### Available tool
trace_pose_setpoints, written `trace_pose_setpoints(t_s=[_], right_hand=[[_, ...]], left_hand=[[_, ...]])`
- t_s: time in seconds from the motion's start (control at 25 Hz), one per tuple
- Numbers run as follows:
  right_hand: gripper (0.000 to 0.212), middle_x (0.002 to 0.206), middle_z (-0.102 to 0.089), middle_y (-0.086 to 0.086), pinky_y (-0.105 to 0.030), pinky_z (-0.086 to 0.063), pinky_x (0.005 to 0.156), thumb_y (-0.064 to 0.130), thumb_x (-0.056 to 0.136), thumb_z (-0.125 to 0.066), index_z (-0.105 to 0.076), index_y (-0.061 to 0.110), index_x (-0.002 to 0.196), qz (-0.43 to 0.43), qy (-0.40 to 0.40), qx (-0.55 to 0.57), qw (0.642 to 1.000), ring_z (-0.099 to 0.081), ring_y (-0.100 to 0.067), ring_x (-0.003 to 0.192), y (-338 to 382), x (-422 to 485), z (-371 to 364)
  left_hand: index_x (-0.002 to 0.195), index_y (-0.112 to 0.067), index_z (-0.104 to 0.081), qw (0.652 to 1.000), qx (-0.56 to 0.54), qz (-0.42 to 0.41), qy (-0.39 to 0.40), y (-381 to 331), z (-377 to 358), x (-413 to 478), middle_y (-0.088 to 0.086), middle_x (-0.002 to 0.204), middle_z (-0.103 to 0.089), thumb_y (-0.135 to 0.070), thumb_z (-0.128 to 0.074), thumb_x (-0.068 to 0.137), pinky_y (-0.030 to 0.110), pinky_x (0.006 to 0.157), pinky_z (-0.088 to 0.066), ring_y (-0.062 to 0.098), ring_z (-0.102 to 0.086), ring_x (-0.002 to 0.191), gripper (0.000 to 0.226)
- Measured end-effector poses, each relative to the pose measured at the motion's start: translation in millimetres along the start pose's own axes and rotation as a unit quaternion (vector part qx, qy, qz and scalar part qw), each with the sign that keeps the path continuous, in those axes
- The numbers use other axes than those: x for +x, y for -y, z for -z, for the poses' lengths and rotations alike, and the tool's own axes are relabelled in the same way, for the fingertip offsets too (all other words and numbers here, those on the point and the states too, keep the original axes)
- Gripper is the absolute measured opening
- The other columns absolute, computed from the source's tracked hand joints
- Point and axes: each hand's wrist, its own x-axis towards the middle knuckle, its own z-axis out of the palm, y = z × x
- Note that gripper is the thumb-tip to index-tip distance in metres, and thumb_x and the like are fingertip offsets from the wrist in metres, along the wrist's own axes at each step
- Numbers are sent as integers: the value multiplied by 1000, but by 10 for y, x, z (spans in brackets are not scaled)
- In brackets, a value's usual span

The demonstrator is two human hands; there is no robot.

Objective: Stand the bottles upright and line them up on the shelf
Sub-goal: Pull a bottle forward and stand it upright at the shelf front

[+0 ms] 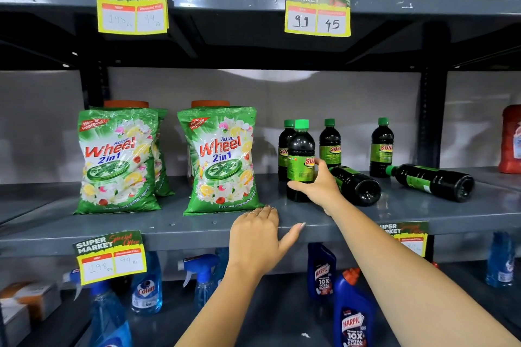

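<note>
Several dark bottles with green caps and green labels are on the grey middle shelf [197,222]. My right hand [318,186] grips the lower part of an upright front bottle [300,155]. Three more stand upright behind: one at the left [283,146], one in the middle [329,144], one at the right [381,146]. Two lie on their sides: one [358,186] just right of my right hand, another [434,182] farther right. My left hand [259,234] rests flat on the shelf's front edge, holding nothing.
Two green detergent bags [118,160] [221,160] stand on the shelf's left half. A red container [511,138] sits at the far right. Shaker cups line the top shelf; blue spray bottles and Harpic bottles [353,315] fill the shelf below. Price tags hang from the shelf edges.
</note>
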Motion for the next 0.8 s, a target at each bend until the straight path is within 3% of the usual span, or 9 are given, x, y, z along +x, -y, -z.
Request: trace_pose_setpoints(t_s=[0.12,0.32,0.52,0.68,0.8], right_hand=[[87,109,-56,7,-28,-41,85,30,64,-87,-36,21,135,16,-14,-23,1000,-53,-13,101,15,-7,-16],[75,115,-62,3,-29,-44,84,18,71,-79,-40,24,135,-5,11,20,1000,-58,-15,101,-6,20,-26],[83,107,-57,5,-29,-42,84,28,63,-89,-41,17,131,15,-21,-34,999,-54,-14,99,-7,-1,-27],[95,122,-55,4,-30,-41,88,38,66,-86,-32,18,142,-10,-13,12,1000,-52,-15,108,54,3,-11],[63,120,-60,1,-27,-39,82,33,77,-78,-48,17,131,-47,11,47,998,-54,-13,99,123,-33,12]], left_hand=[[84,-12,-72,1000,-3,1,-4,1,-7,-2,1,82,-74,-66,-34,89,28,62,-50,18,-69,76,67],[86,-10,-73,1000,-7,0,-2,8,-12,-3,3,85,-75,-66,-33,89,29,64,-52,19,-70,79,69],[87,-10,-74,1000,-6,4,5,7,-25,-2,4,86,-75,-67,-30,89,29,64,-52,19,-70,79,72],[86,-9,-74,1000,-4,-2,2,7,-27,0,6,85,-75,-68,-21,91,29,64,-53,20,-70,79,79],[82,-9,-73,1000,6,-5,0,0,-20,2,5,81,-74,-67,-25,91,28,61,-51,20,-70,74,76]])
